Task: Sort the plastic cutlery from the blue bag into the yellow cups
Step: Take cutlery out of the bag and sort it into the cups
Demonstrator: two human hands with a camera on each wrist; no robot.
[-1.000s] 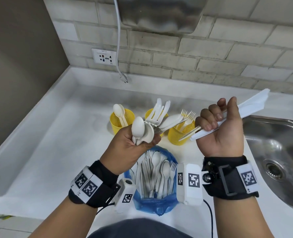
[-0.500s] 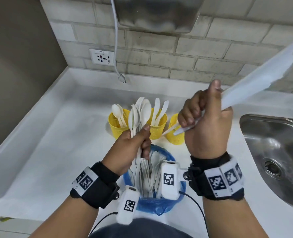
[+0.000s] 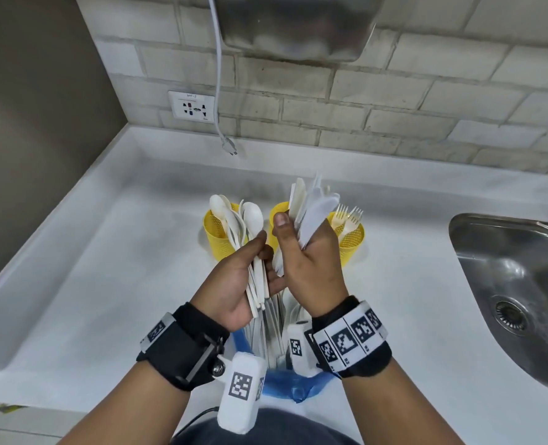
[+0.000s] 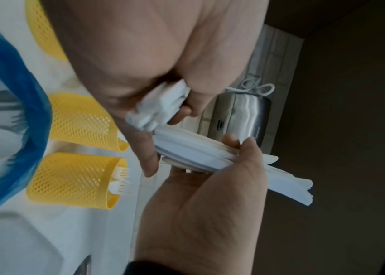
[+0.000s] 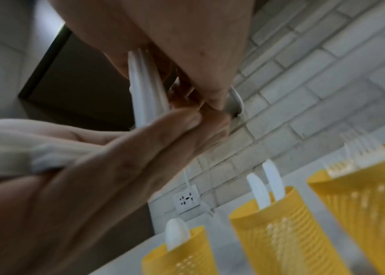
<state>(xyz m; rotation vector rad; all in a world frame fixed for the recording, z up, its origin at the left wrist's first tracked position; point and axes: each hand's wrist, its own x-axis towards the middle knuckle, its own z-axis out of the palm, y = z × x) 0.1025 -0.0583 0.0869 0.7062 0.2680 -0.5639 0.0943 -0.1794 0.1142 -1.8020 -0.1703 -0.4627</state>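
Head view: both hands are raised together above the blue bag (image 3: pixel 298 385), which sits on the white counter (image 3: pixel 99 284) at 6 o'clock, its mouth open and packed with white cutlery.

Left hand (image 3: pixel 237 281): fingers and thumb closed round a bundle of white plastic spoons (image 3: pixel 252 216), bowls pointing to 12 o'clock, handles running down through the palm.

Right hand (image 3: pixel 311 268): closed round a bundle of white plastic knives (image 3: pixel 314 210), blades fanned toward 12 to 1 o'clock, thumb upright on the bundle's 9 o'clock side. The two hands touch at the fingers; the wrist views confirm the contact but are too blurred to show which fingers meet.

Three yellow mesh cups stand in a row beyond the hands, from 11 to 1 o'clock of them. The left cup (image 3: pixel 216 224) holds spoons. The middle cup (image 3: pixel 277 213) is largely hidden behind the hands; the right wrist view shows knives standing in it. The right cup (image 3: pixel 351 242) holds forks (image 3: pixel 348 218), tines up.

A steel sink (image 3: pixel 516 284) lies at 3 o'clock. On the brick wall, a socket (image 3: pixel 193 106) at 11 o'clock with a white cable (image 3: pixel 218 91) hanging beside it, unplugged.
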